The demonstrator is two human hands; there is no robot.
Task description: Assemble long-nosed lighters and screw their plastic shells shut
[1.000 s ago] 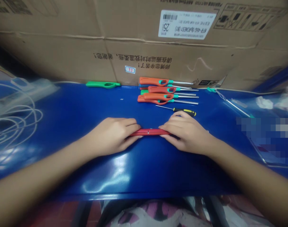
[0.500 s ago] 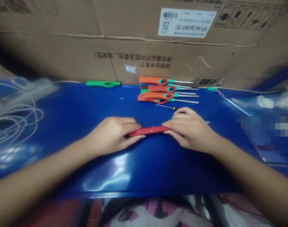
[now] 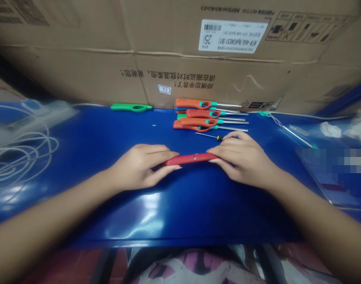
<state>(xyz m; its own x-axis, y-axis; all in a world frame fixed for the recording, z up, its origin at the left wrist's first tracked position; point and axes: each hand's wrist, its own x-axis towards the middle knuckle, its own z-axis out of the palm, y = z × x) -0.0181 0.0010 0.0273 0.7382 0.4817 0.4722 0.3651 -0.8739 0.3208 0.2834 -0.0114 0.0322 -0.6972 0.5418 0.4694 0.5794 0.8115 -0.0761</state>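
Observation:
A red lighter handle [image 3: 188, 159] is held edge-on above the blue table, with a small gap showing near the middle of its edge. My left hand [image 3: 146, 163] pinches its left end between thumb and fingers. At the right end, the thumb and fingertips of my right hand [image 3: 241, 157] grip it, covering that tip. Just behind my right hand lies a screwdriver [image 3: 208, 135], its black and yellow handle partly hidden by the fingers. Further back, several stick lighters [image 3: 198, 122] in orange, red, green and blue lie stacked, metal rods to the right.
A green lighter handle [image 3: 130, 107] lies by the cardboard wall [image 3: 94, 67]. White cable [image 3: 23, 157] coils at the left on the blue table [image 3: 180, 213]. To the right are a thin metal rod [image 3: 297, 136], crumpled white tissue [image 3: 330, 129] and a flat, partly blurred device [image 3: 325, 185].
The red handle has shifted slightly right and up, and more of its left end shows. My left hand's grip has slid toward that end; both hands still hold it.

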